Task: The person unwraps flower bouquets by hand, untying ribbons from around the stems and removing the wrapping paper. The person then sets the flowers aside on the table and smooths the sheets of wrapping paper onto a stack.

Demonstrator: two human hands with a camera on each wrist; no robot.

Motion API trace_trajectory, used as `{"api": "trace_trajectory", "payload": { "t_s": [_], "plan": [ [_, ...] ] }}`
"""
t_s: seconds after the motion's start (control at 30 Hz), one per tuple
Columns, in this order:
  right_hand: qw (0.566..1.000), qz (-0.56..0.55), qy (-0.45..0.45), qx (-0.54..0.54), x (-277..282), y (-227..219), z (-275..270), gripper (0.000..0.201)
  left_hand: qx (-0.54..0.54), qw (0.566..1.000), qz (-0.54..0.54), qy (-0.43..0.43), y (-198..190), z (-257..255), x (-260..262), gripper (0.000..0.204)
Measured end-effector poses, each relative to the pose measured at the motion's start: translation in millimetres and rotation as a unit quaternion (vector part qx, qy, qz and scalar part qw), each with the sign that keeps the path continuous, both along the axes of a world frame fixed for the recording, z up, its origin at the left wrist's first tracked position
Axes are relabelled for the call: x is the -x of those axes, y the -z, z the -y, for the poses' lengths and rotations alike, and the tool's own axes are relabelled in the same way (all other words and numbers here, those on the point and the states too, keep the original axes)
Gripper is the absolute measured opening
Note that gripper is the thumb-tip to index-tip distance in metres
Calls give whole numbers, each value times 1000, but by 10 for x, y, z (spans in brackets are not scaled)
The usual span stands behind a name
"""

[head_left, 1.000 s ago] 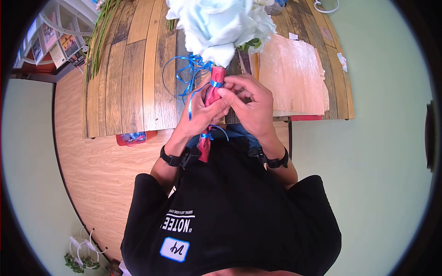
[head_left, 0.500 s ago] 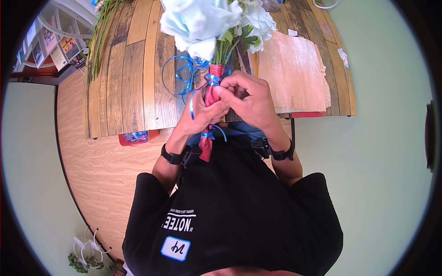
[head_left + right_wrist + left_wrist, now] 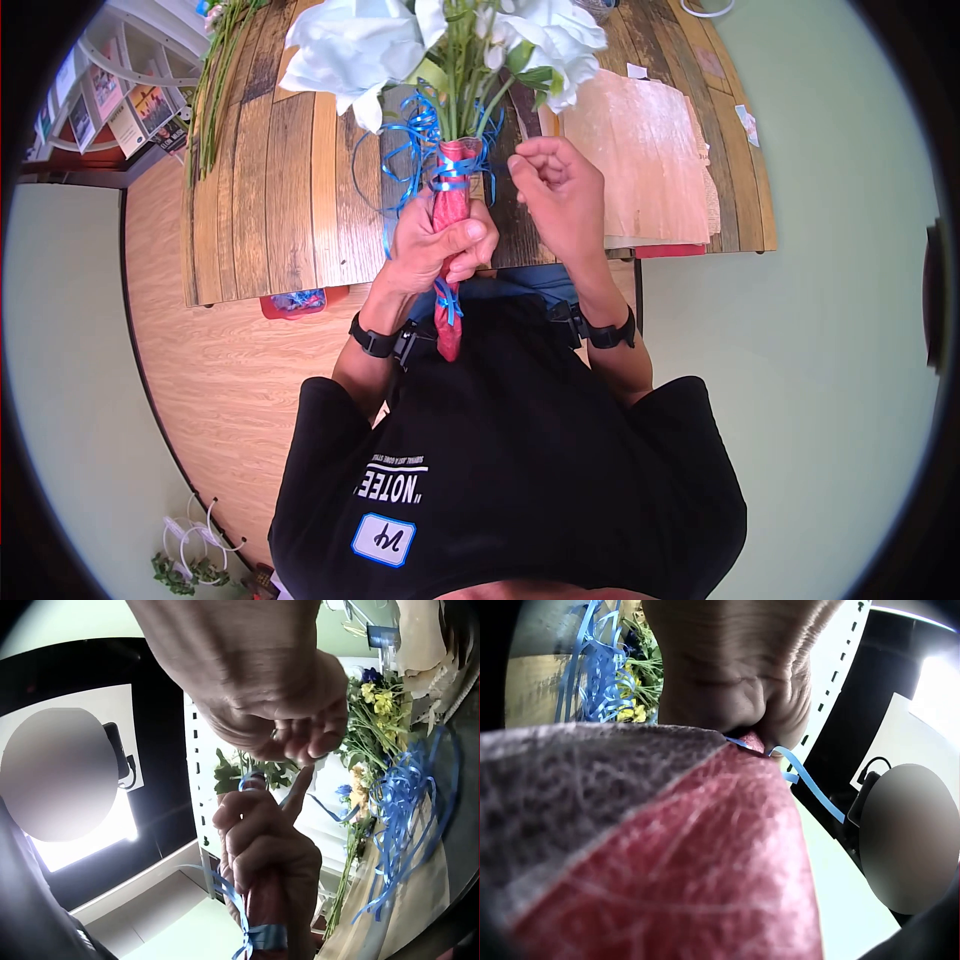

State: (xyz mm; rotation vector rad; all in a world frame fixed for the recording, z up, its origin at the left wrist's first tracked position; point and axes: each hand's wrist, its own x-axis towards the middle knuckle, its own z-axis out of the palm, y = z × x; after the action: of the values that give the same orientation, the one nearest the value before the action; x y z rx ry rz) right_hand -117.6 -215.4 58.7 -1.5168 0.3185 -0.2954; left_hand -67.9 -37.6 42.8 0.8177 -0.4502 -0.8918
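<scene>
A bouquet of pale blue-white flowers [image 3: 355, 50] with green stems [image 3: 462, 100] stands upright in the head view. Red wrapping [image 3: 452, 205] covers its handle, and my left hand [image 3: 440, 245] grips it with the thumb across the front. Blue ribbon [image 3: 455, 170] circles the handle's top, with loose loops beside it. A second ribbon bow [image 3: 447, 300] sits below the hand. To the right of the handle is my right hand [image 3: 562, 195], fingers curled and thumb close to the index finger. I cannot tell whether it pinches ribbon. Red wrapping [image 3: 697, 877] fills the left wrist view.
A heap of curled blue ribbon [image 3: 405, 802] lies on the wooden table [image 3: 290, 200]. Pinkish paper sheets [image 3: 640, 160] lie at the right, and long green stems [image 3: 215, 90] at the far left. A red bin [image 3: 300, 300] shows below the table edge.
The right hand has drawn away from the handle to the right. Ribbon now circles the handle's top more than once. The flowers have tipped outward, showing more stems.
</scene>
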Motion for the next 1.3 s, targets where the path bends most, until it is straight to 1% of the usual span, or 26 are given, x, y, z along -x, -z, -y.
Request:
{"api": "trace_trajectory", "payload": {
  "t_s": [0.07,0.1,0.13,0.17,0.2,0.23,0.27,0.3,0.33,0.37,0.4,0.43,0.5,0.63,0.7,0.83,0.9,0.93,1.0,1.03,1.1,1.13,1.2,1.23,1.3],
  "plan": [
    [996,62,55,29,21,38,-32,10,9,1000,-4,-12,5,-12,-23,24],
    [996,61,54,28,66,9,-57,10,-6,1000,-8,-26,-2,-17,-26,29],
    [995,74,12,71,126,-61,-93,14,-22,999,-13,-39,-3,-21,-29,38],
    [989,87,-30,115,164,-106,-116,17,-23,999,-14,-39,9,-20,-23,38],
    [989,85,-29,114,169,-115,-141,17,-45,997,-6,-62,27,-10,-12,54],
    [981,116,-31,152,158,-123,-179,20,-66,994,2,-84,39,4,-5,71],
    [970,147,-33,190,145,-130,-209,24,-66,994,2,-84,42,19,5,71],
    [963,152,-28,219,116,-129,-213,27,-97,990,29,-99,44,33,20,81],
    [963,152,-28,220,92,-123,-211,27,-129,983,57,-114,51,43,32,90],
    [954,160,-23,254,66,-110,-207,26,-144,979,84,-115,93,54,26,98],
    [943,168,-19,288,44,-93,-202,25,-143,979,84,-117,93,64,21,98],
    [942,168,-21,288,22,-63,-193,25,-148,976,98,-126,92,75,21,98],
    [917,219,-20,334,-9,-6,-172,22,-155,968,125,-150,67,103,34,98],
    [926,226,-15,300,-62,-27,-182,16,-153,969,131,-146,-10,86,15,98],
    [949,217,8,226,-71,45,-169,16,-158,971,118,-136,-52,75,18,99],
    [949,218,6,227,-68,16,-163,18,-153,974,108,-126,-71,59,16,99],
    [922,238,11,305,-92,-76,-177,21,-153,972,123,-132,-55,64,9,98],
    [922,238,11,305,-98,-60,-162,21,-152,972,123,-133,-44,65,8,98],
    [910,221,-14,351,-125,-15,-112,21,-166,962,153,-151,-28,65,3,96],
    [910,220,-15,351,-131,-16,-98,21,-166,962,153,-151,-35,63,3,96],
    [909,221,-34,351,-143,-25,-83,20,-205,955,156,-149,-56,54,6,94],
    [909,222,-35,351,-150,-40,-86,20,-205,954,157,-150,-58,48,13,94],
    [914,257,-47,309,-171,-75,-90,19,-195,942,212,-170,-60,43,30,94],
    [914,258,-48,309,-175,-78,-68,19,-195,942,213,-171,-60,46,34,94],
    [900,251,-91,344,-170,-83,4,18,-174,948,201,-173,-57,58,45,94]
  ]
}}
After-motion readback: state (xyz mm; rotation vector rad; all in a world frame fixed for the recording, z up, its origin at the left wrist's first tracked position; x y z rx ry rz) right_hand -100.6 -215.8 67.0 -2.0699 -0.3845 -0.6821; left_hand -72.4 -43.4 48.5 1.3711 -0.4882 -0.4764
